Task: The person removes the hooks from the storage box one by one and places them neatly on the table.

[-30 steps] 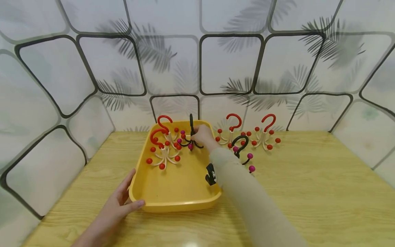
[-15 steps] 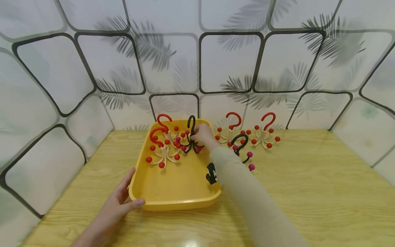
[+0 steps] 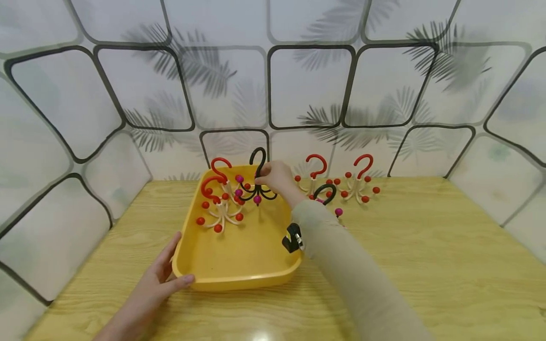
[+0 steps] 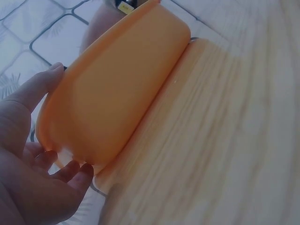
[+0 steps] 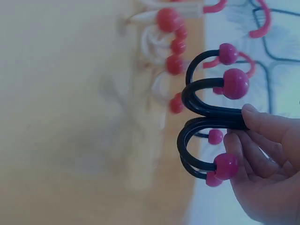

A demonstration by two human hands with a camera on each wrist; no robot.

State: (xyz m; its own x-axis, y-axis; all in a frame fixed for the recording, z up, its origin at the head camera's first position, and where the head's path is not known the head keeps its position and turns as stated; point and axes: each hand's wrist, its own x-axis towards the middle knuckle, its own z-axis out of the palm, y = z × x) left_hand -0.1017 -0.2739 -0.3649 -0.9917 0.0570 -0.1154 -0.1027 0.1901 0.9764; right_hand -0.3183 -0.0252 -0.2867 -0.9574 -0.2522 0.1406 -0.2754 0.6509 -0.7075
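From the head view, the right hand pinches a black hook above the far end of the yellow tray. The left hand rests on the tray's near corner, fingers straight.

Left wrist view: relaxed fingers touch the tray wall.

Right wrist view: fingertips pinch the hook's stem, its pink-balled arms curving away from them.
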